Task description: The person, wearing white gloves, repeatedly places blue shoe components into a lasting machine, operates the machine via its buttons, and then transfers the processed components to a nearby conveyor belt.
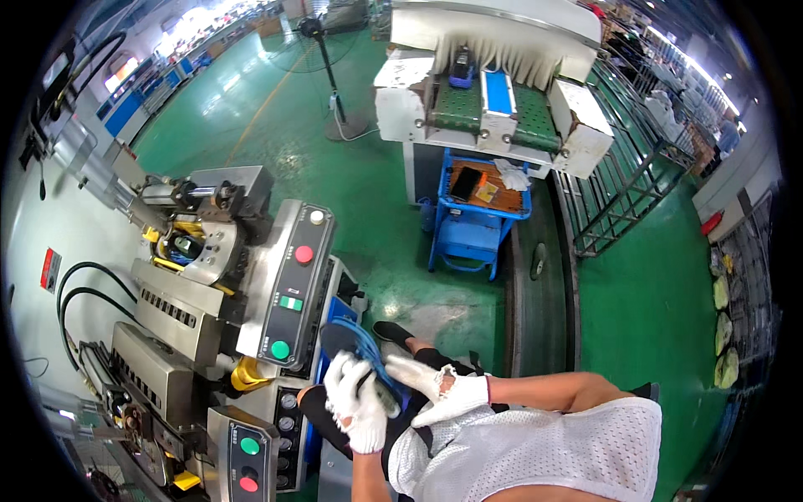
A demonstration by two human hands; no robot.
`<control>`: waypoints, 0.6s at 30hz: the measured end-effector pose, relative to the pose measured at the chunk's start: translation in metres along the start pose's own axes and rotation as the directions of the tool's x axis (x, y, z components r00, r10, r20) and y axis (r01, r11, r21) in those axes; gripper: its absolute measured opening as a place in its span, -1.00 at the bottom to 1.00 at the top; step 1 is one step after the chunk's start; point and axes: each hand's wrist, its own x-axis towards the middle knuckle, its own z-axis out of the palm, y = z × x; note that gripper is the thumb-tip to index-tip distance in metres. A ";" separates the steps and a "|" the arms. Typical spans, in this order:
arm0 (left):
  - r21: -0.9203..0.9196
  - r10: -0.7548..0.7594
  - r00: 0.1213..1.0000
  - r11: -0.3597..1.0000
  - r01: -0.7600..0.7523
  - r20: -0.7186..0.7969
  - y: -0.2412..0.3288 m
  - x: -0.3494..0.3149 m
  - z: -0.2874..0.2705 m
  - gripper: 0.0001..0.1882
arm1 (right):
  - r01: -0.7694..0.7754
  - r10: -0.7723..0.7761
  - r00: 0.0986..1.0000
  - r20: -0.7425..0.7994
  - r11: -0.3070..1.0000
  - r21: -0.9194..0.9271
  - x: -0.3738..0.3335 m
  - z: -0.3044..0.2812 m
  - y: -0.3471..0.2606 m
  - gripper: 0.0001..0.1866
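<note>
Low in the middle of the head view, my white-gloved left hand [355,403] is closed round a blue shoe upper [365,336] with a dark, rounded end pointing up and away. A greyish-green part, perhaps a last, shows at its lower end. My right hand [443,390], in a torn white glove, lies against the upper's right side, fingers stretched out and thumb apart. To the left stands a metal shoe machine [180,293]. Another shoe piece [186,246], dark green and blue, sits in its upper station. Glove and knee hide part of the held upper.
A button panel [288,289] stands just left of my hands, and a lower panel [243,464] nearer. Ahead is a blue cart [468,243] with a phone and gloves on top. Beyond are a conveyor machine [410,105] and a standing fan [326,75]. A metal rack [627,201] runs along the right.
</note>
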 end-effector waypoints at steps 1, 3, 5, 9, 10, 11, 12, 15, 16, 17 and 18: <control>0.004 0.123 0.991 0.992 -0.124 0.057 0.020 0.018 0.015 -0.71 | 0.020 0.002 0.983 -0.183 0.993 0.119 0.008 -0.015 -0.022 0.23; -0.103 0.414 0.891 0.910 -0.401 0.187 0.069 0.054 0.059 -0.64 | -0.065 -0.022 0.822 -0.569 0.989 -0.133 -0.008 -0.019 0.013 0.21; -0.340 0.594 0.766 0.793 -0.505 0.247 0.105 0.075 0.106 -0.56 | -0.057 -0.013 0.592 -0.806 0.997 -0.057 -0.003 -0.065 0.015 0.09; -0.443 0.791 0.527 0.610 -0.656 0.309 0.138 0.085 0.128 -0.44 | 0.040 0.219 0.062 -0.974 0.974 0.221 -0.011 -0.177 0.059 -0.15; -0.443 0.786 0.500 0.618 -0.649 0.364 0.131 0.083 0.130 -0.42 | 0.068 0.208 -0.056 -0.976 0.977 0.204 -0.018 -0.215 0.074 -0.20; -0.425 0.737 0.538 0.676 -0.602 0.410 0.116 0.079 0.129 -0.45 | 0.094 0.185 -0.150 -0.971 0.981 0.172 -0.022 -0.252 0.091 -0.24; -0.382 0.679 0.579 0.734 -0.562 0.451 0.097 0.074 0.121 -0.47 | 0.130 0.158 -0.213 -0.964 0.983 0.132 -0.015 -0.289 0.105 -0.28; -0.209 0.364 0.749 0.931 -0.298 0.553 0.014 0.034 0.106 -0.52 | -0.354 -0.083 -0.276 -0.958 0.935 0.021 -0.015 -0.402 0.173 -0.14; -0.141 0.247 0.819 0.969 -0.203 0.517 0.003 0.018 0.095 -0.54 | -0.688 -0.316 -0.272 -0.909 0.724 -0.046 -0.035 -0.452 0.218 -0.03; -0.060 0.130 0.851 0.992 -0.115 0.509 -0.019 0.000 0.084 -0.55 | -0.740 -0.225 -0.157 -0.962 0.671 -0.036 -0.025 -0.477 0.240 -0.05; 0.028 0.000 0.872 0.999 -0.016 0.490 -0.035 -0.019 0.073 -0.56 | -0.795 -0.142 -0.050 -0.989 0.605 -0.047 -0.030 -0.506 0.254 -0.05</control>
